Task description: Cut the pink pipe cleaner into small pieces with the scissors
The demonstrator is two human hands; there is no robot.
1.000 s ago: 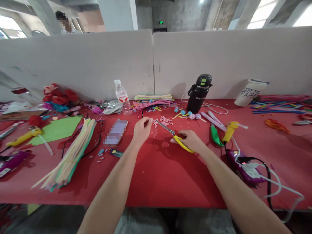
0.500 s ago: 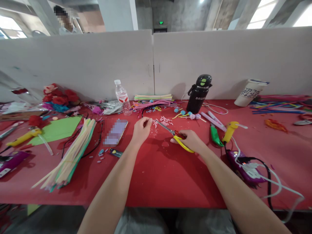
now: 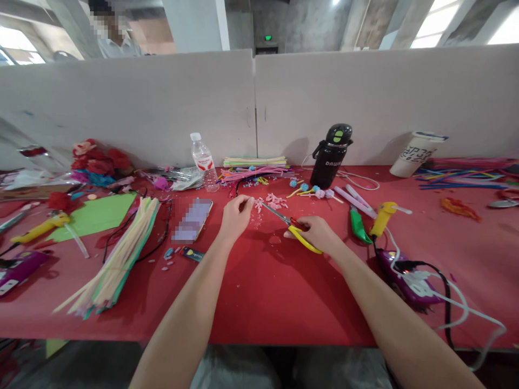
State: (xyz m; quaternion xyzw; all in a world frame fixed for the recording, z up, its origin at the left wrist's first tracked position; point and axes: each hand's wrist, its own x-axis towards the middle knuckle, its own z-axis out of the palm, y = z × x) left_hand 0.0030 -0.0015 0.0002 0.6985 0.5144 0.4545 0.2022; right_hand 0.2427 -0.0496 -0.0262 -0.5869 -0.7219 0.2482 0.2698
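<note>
My right hand [image 3: 314, 233] is wrapped round the yellow and red handles of the scissors [image 3: 300, 236], whose blades point up and left toward my left hand. My left hand [image 3: 237, 216] is pinched closed near the blade tips; whatever is between its fingertips is too small to make out. Just beyond the blades, small pink pieces [image 3: 276, 201] lie in a loose pile on the red tabletop [image 3: 259, 302]. Tiny pink bits are scattered below the pile.
Left are a phone [image 3: 193, 219], a bundle of pale sticks [image 3: 121, 259] and a clear bottle [image 3: 205, 162]. Right stand a black flask [image 3: 330, 156] and a yellow glue gun [image 3: 383, 219] near a purple power strip [image 3: 405, 281]. A person [image 3: 117, 46] is behind the partition.
The person behind the partition has shifted slightly, showing more of a white shirt. My hands have barely moved, and the scissor blades look slightly changed in position.
</note>
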